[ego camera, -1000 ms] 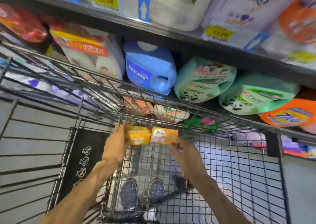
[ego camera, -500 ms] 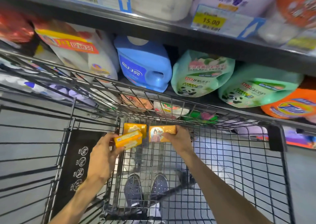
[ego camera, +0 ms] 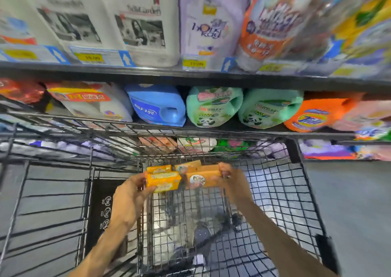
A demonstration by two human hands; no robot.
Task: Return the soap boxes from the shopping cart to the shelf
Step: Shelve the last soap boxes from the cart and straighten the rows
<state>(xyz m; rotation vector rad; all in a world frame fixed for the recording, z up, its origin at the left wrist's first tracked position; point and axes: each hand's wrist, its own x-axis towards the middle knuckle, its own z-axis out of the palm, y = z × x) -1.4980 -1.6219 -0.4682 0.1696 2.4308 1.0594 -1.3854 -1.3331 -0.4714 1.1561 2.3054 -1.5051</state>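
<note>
Both hands, left hand [ego camera: 129,200] and right hand [ego camera: 230,181], each gripping soap boxes [ego camera: 164,180], have lifted them above the cart [ego camera: 296,192] rim, shelf [ego camera: 190,77] next.

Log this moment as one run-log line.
left hand: holds yellow soap box | right hand: holds orange soap box | both above shopping cart | shelf: not yet reached

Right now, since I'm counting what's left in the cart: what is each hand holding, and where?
Left hand grips a yellow soap box by its left end; right hand grips an orange soap box by its right end.
</note>
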